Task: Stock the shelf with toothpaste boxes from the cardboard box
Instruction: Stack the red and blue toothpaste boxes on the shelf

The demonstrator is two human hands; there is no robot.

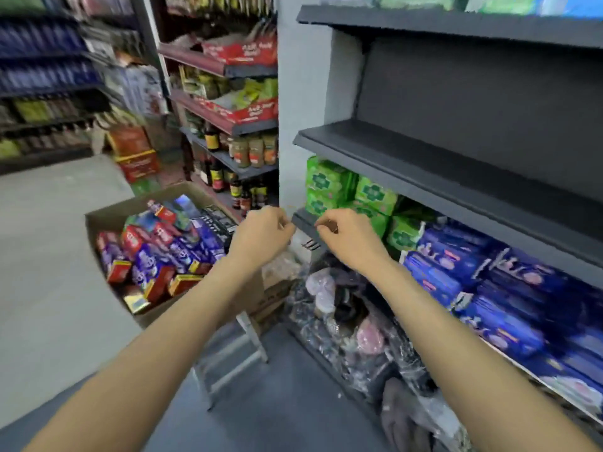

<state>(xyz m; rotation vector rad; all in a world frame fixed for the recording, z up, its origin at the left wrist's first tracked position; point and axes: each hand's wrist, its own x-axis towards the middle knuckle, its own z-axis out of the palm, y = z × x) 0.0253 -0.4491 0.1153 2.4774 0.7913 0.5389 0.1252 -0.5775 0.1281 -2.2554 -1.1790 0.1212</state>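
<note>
The toothpaste boxes [153, 252] lie heaped in the cardboard box [107, 213] at my lower left, on a metal stool [235, 357]. My left hand [261, 234] and right hand [347, 238] hang beside it, fingers loosely curled, holding nothing I can make out. I'd reach left, take one box squarely, then set it flat on the bare grey shelf [424, 171] above the green packs [329, 187]. A stocked aisle runs behind.

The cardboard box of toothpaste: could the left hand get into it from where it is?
Probably yes. The cardboard box stands open-topped just beside the left hand, which holds nothing, and nothing lies between them; the toothpaste boxes are piled in plain sight.
</note>
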